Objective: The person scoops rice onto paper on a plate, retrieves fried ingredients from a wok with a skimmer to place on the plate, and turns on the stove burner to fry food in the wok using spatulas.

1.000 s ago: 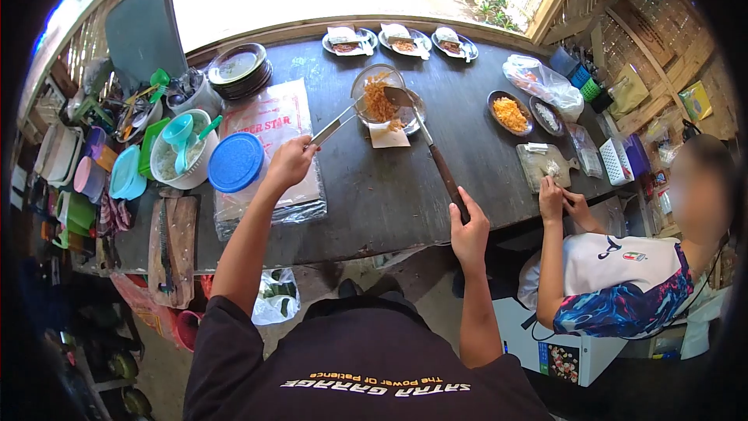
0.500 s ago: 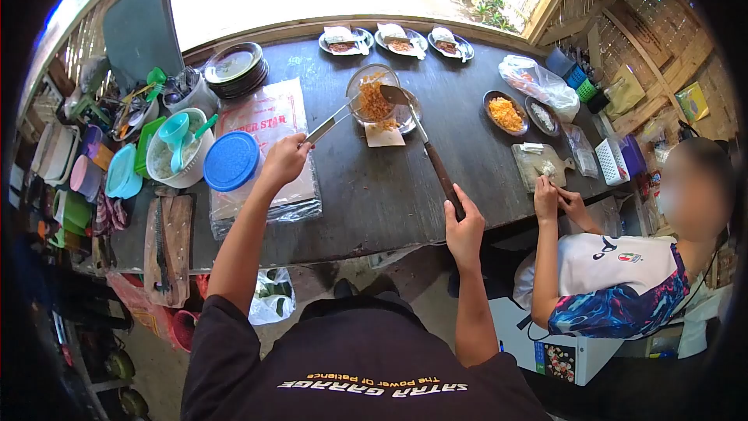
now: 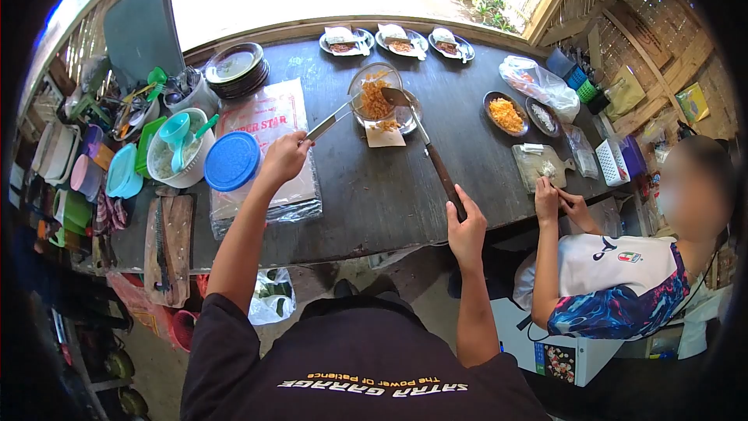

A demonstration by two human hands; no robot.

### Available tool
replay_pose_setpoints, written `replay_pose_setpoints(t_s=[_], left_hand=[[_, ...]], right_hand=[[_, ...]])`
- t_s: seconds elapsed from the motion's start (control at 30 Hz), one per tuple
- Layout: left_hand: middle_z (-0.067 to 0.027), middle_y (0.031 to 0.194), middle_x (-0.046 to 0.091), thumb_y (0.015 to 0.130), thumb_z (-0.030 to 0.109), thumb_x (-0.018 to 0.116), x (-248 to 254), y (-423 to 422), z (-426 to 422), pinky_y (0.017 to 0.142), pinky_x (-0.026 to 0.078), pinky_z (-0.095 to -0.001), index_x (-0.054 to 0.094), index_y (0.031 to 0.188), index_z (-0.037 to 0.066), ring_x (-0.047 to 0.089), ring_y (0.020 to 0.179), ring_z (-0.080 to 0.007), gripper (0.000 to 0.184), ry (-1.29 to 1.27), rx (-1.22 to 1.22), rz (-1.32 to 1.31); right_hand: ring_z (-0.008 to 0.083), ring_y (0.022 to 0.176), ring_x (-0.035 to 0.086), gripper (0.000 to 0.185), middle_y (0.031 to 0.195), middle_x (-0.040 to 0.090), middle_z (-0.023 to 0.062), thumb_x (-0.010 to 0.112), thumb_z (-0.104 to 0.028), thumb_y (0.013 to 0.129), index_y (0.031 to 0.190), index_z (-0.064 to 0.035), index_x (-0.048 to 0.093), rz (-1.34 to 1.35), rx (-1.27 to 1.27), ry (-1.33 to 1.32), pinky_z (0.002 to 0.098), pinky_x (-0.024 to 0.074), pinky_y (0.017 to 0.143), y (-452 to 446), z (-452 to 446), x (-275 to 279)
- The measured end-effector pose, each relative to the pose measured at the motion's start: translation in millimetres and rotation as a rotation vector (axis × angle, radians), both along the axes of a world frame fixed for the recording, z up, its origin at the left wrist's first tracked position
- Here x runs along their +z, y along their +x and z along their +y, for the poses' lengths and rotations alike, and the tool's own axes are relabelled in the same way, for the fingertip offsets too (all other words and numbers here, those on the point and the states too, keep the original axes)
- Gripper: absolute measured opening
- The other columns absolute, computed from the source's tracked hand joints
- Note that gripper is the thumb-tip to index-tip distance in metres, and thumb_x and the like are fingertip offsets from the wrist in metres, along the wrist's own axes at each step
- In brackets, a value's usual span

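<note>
Left hand (image 3: 287,159) clamped round the handle of the strainer (image 3: 330,122); right hand (image 3: 467,226) wrapped round the wooden grip of the spatula (image 3: 441,175). Last half second: next to no change. Arms same pose, strainer same spot over the plate (image 3: 409,125), blade same place at its right side. Reads as a pause or tiny strokes; most of the orange-brown bits (image 3: 375,100) sit in the mesh, a few lower down by the paper (image 3: 385,139). Strainer-to-plate contact: can't tell.

Edges: dark table (image 3: 389,203), front edge well apart from the plate. Room toward that edge, and right as far as the shreds dish (image 3: 488,112). Left tighter: plastic packs (image 3: 276,101), blue-lidded tub (image 3: 232,162) on top. Far side: three filled plates (image 3: 400,55) near the back edge. Co-worker's hands (image 3: 547,196) at cutting board (image 3: 528,168), well apart.
</note>
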State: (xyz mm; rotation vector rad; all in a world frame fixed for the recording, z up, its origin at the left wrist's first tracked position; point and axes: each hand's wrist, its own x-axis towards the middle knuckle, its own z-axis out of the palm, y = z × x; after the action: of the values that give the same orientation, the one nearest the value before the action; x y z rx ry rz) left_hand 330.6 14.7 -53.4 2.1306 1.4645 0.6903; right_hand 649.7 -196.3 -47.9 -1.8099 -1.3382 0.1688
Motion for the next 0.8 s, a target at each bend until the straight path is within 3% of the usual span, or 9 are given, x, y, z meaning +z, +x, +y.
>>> replay_pose_setpoints(t_s=[0.8], left_hand=[[-0.0242,0.090,0.066,0.092,0.024,0.052,12.5,-0.7,-3.4,0.077,0.047,-0.0479,0.066,0.095,0.002,0.062,0.088,-0.0417,0.026,-0.069,0.006,0.033]], right_hand=[[0.0338,0.105,0.063,0.034,0.113,0.065,0.0209,0.063,-0.015,0.089,0.121,-0.0034,0.062,0.011,0.005,-0.053,0.0382,0.0458,0.093,0.3,-3.9,6.4]])
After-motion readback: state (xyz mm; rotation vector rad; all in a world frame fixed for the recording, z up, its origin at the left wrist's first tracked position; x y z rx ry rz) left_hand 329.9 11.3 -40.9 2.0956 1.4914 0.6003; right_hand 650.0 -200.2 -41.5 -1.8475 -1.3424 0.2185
